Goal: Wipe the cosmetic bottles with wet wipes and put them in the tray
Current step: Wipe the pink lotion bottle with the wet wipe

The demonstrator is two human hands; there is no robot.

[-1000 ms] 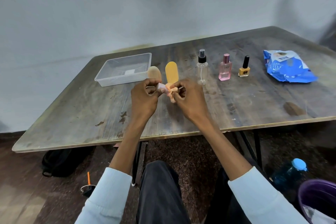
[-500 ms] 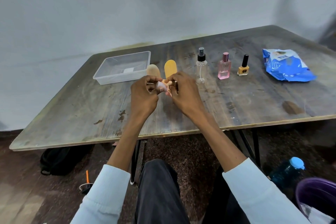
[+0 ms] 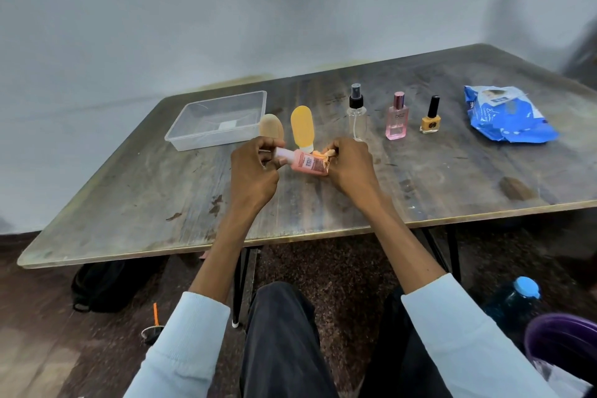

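My left hand (image 3: 253,171) grips the white-capped end of a small pink bottle (image 3: 303,163) held sideways above the table. My right hand (image 3: 350,168) pinches a crumpled orange-tinted wet wipe (image 3: 323,157) against the bottle's other end. Behind them stand a beige tube (image 3: 271,128) and a yellow tube (image 3: 302,128). Further right stand a clear spray bottle (image 3: 357,115), a pink perfume bottle (image 3: 397,118) and a yellow nail polish (image 3: 431,116). The clear plastic tray (image 3: 193,139) sits at the back left with no bottle in it.
A blue wet-wipe pack (image 3: 507,115) lies at the far right of the wooden table (image 3: 161,203). Under and beside the table are a black bag (image 3: 103,284), a blue-capped water bottle (image 3: 513,300) and a purple bin (image 3: 562,339).
The hands have drawn apart, so the pink bottle now shows between them. The wipe has slid towards the bottle's right end.
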